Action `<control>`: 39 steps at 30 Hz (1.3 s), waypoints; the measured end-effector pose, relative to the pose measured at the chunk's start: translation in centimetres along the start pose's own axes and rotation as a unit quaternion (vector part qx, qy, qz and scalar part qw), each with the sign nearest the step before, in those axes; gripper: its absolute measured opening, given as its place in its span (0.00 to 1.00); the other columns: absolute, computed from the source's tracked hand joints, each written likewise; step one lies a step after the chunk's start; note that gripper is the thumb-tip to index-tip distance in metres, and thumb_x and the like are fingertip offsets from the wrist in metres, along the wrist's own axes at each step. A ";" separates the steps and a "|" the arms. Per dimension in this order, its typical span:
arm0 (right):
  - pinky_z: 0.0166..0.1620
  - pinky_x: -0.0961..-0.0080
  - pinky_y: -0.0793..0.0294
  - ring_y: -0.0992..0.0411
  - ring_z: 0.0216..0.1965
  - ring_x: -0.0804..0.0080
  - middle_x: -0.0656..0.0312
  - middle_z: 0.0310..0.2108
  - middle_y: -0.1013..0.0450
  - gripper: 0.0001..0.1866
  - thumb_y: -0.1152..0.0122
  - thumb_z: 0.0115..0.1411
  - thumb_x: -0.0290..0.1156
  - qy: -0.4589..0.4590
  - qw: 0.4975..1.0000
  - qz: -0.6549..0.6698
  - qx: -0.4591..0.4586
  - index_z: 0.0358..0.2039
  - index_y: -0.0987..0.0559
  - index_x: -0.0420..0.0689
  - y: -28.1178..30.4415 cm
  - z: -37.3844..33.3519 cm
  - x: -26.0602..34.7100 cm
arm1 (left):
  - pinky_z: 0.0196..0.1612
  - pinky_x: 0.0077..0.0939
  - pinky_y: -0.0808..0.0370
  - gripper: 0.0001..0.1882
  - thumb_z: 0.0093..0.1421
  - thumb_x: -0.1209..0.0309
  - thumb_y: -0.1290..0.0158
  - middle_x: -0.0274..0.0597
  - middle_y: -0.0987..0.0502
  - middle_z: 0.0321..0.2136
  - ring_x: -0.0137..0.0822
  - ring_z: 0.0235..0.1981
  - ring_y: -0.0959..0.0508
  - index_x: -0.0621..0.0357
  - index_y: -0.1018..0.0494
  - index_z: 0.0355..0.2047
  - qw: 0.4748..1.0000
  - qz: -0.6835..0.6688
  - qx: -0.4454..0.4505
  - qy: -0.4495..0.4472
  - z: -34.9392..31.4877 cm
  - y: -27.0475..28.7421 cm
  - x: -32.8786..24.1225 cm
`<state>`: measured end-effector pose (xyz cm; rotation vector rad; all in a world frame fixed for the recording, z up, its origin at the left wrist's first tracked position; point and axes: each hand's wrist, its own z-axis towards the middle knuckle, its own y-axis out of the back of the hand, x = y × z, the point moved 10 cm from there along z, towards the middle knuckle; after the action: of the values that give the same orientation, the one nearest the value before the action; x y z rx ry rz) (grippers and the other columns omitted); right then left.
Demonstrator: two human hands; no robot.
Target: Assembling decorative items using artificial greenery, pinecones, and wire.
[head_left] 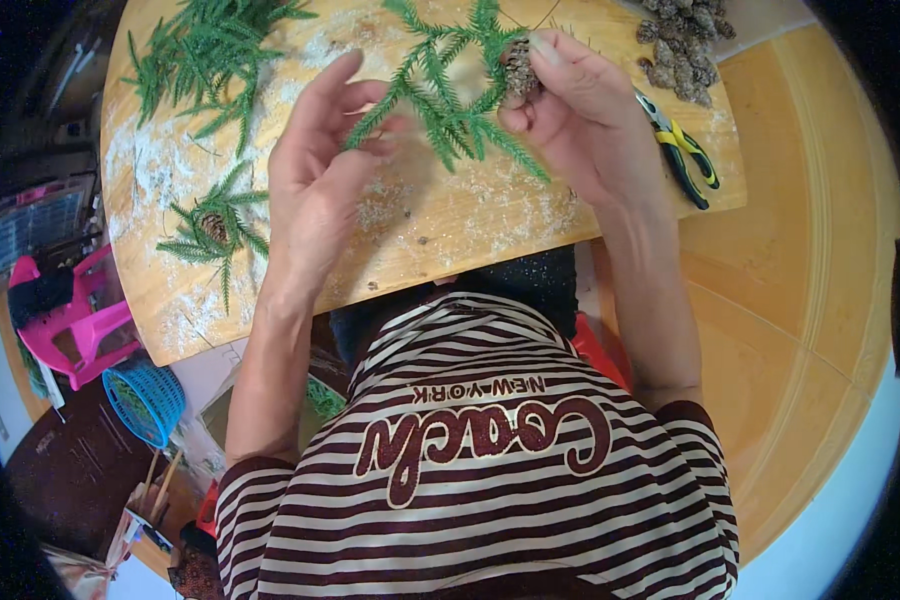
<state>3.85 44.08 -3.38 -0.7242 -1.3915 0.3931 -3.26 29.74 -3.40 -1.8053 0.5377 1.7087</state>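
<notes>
My right hand (pixel 590 115) pinches a small brown pine cone (pixel 519 70) between thumb and fingers, above the table. Green artificial pine sprigs (pixel 438 90) spread out to the left of the cone, seemingly joined to it, though the join is hidden. Beside their left tips is my left hand (pixel 315 175), its fingers apart and partly curled. One sprig tip passes in front of those fingers; whether they touch it I cannot tell. A finished-looking piece, green sprigs around a pine cone (pixel 213 228), lies on the table left of my left wrist.
The wooden table (pixel 400 250) is dusted with white flakes. A heap of green sprigs (pixel 205 60) lies at the far left. Pliers (pixel 682 150) with yellow-black handles rest right of my right hand, below piled pine cones (pixel 682 45). A pink chair (pixel 75 315) and blue basket (pixel 145 400) stand left.
</notes>
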 end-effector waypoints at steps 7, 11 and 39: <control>0.33 0.82 0.33 0.34 0.28 0.80 0.62 0.30 0.30 0.08 0.53 0.63 0.29 0.003 1.000 -0.003 0.011 0.37 0.30 0.37 0.4 -0.6 0.4 | 0.48 0.33 0.33 0.22 0.47 0.79 0.53 0.47 0.31 0.46 0.41 0.46 0.31 0.63 0.31 0.46 0.917 0.273 0.043 -0.286 -1.3 -2.1 -5.8; 0.31 0.83 0.34 0.33 0.27 0.80 0.61 0.31 0.28 0.08 0.53 0.63 0.28 0.020 1.000 0.005 -0.006 0.38 0.29 0.37 0.1 -0.8 0.9 | 0.53 0.38 0.39 0.20 0.47 0.79 0.53 0.46 0.31 0.48 0.44 0.51 0.35 0.60 0.30 0.44 0.801 0.487 0.140 -0.318 -1.9 -6.8 -5.1; 0.25 0.91 0.39 0.34 0.25 0.86 0.61 0.33 0.26 0.11 0.52 0.62 0.26 0.073 0.949 -0.296 -0.081 0.43 0.27 0.36 0.3 -5.0 3.0 | 0.50 0.28 0.39 0.12 0.58 0.74 0.52 0.43 0.28 0.37 0.36 0.42 0.30 0.71 0.31 0.40 0.974 -0.213 0.053 0.060 1.0 -1.3 0.2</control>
<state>9.25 45.13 -1.39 -0.4235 -1.4335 -0.2459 -3.14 31.35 -3.39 -1.7979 0.2587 1.2649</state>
